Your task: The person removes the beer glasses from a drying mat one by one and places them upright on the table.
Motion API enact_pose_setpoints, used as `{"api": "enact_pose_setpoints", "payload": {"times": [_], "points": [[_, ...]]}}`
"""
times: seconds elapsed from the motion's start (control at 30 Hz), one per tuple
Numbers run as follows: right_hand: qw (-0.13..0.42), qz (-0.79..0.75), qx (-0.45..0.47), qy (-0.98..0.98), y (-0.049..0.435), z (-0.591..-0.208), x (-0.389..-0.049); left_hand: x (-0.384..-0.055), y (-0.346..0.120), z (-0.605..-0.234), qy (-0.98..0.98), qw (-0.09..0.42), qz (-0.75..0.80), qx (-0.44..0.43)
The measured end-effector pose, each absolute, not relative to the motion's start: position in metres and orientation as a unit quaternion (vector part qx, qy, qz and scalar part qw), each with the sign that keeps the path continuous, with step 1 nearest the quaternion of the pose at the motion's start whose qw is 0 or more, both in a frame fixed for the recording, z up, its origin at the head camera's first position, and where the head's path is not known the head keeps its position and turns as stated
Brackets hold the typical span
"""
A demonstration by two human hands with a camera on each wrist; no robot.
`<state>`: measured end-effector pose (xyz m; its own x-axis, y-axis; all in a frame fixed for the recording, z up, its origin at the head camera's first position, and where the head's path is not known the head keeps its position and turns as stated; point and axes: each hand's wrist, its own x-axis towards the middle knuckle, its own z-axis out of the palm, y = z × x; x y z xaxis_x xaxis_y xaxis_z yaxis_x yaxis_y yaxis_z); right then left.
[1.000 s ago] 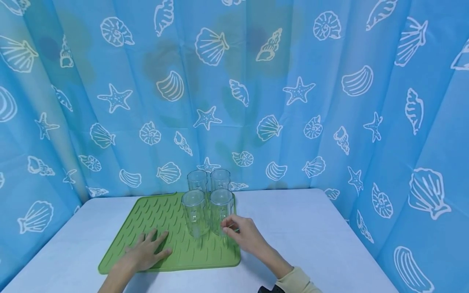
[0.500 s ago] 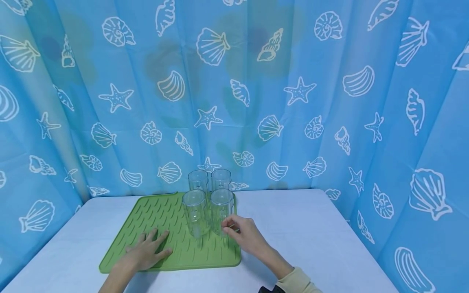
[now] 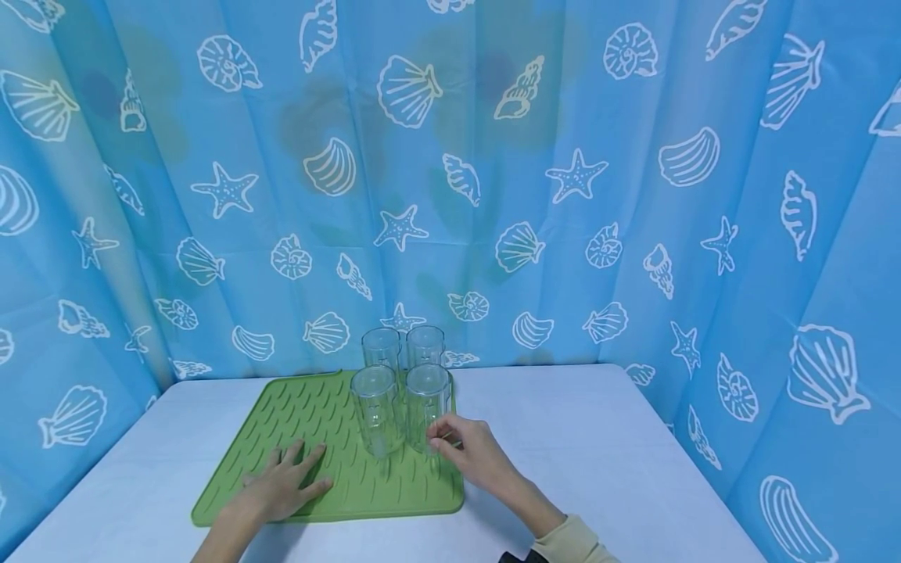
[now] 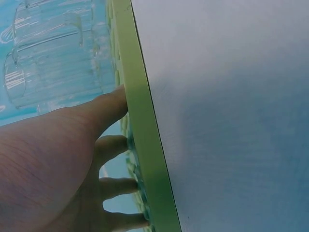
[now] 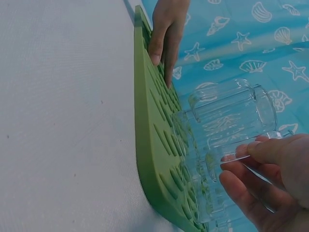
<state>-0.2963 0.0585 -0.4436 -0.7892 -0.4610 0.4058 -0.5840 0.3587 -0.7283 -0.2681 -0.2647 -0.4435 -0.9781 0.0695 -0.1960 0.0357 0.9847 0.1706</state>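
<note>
Several clear glass mugs stand upright, grouped in two rows on a green ridged drying mat [image 3: 303,407]. My right hand [image 3: 475,453] pinches the handle of the front right glass mug [image 3: 426,395] between thumb and fingertips; in the right wrist view the right hand [image 5: 277,179] has its other fingers loosely bent beside the glass. Left of that mug is the front left mug [image 3: 375,414], with nothing holding it. My left hand [image 3: 278,486] rests with fingers spread on the mat's front left part; the left wrist view shows the fingertips [image 4: 130,184] pressing its ridged top.
Behind the front pair stand the back left mug [image 3: 381,344] and back right mug [image 3: 425,342]. The mat lies on a white-covered table [image 3: 563,438]. A blue curtain [image 3: 493,195] with white shell prints encloses the back and both sides.
</note>
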Motion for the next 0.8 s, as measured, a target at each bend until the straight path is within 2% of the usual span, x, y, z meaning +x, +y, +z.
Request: {"api": "enact_pose_setpoints", "payload": {"times": [0.8], "points": [[0.083, 0.46, 0.353, -0.811, 0.067, -0.429, -0.295, -0.268, -0.266, -0.445, 0.991, 0.1, 0.082, 0.028]]}}
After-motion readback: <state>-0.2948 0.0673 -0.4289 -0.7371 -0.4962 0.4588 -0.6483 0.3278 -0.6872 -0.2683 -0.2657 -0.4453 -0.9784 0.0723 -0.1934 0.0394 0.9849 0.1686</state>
